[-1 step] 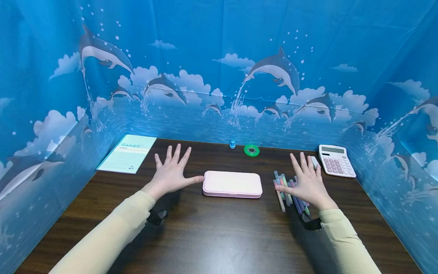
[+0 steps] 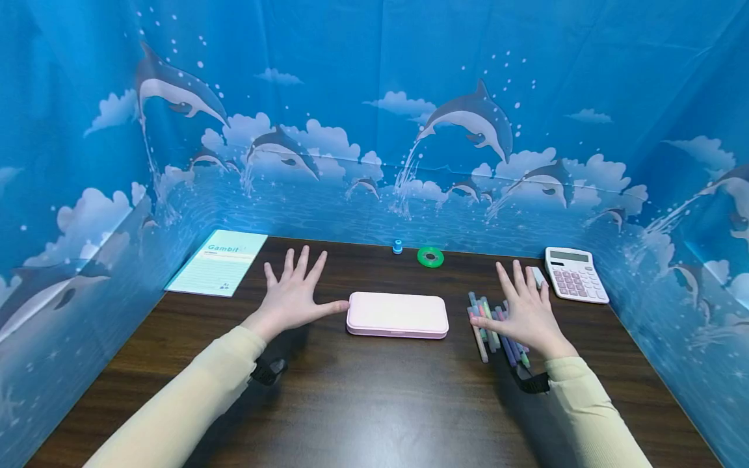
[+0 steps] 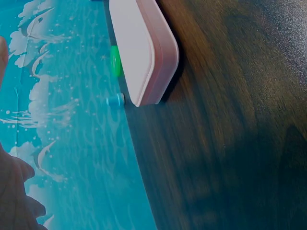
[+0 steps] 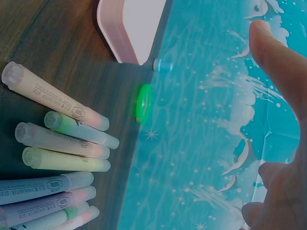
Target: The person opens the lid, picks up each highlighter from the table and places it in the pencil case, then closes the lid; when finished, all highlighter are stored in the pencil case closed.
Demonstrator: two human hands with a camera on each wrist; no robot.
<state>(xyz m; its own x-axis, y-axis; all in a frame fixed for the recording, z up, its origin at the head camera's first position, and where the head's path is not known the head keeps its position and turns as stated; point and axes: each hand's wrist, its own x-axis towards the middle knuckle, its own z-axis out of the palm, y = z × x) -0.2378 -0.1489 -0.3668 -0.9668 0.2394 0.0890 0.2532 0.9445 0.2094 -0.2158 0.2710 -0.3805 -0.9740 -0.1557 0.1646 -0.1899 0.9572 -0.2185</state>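
Nearest the person, two cream sleeves [image 2: 193, 390] run forward over a dark wooden desk [image 2: 374, 403]; the left hand [image 2: 292, 296] lies flat with fingers spread and straight, holding nothing, its thumb tip at or just short of the left end of a pink case [image 2: 397, 314]; contact cannot be told from the head view; the right hand [image 2: 526, 309] is likewise splayed and straight-fingered, hovering over or resting on a loose bundle of pens [image 2: 491, 325], gripping none of them. The case sits shut between the hands, at the middle of the desk; its long axis runs left to right across the person's view, broad face up, one short end toward each hand. The pens lie roughly side by side, long axes running near to far, tilted slightly leftward at the far end; the right wrist view shows their capped ends [image 4: 14, 74] lined up. The likely trouble here, as a judgement: the pens are round and unrestrained, so a flat palm sliding sideways could roll them toward the case or off the near edge; a push from the thumb on the case's short end would skid it toward the pens rather than open it. Farther back lie an eraser [image 2: 538, 276], a calculator [image 2: 575, 274], a green tape ring [image 2: 430, 257], a small blue cap [image 2: 397, 246] and a pale booklet [image 2: 218, 262] at far left; behind them hangs a dolphin backdrop [image 2: 374, 117].
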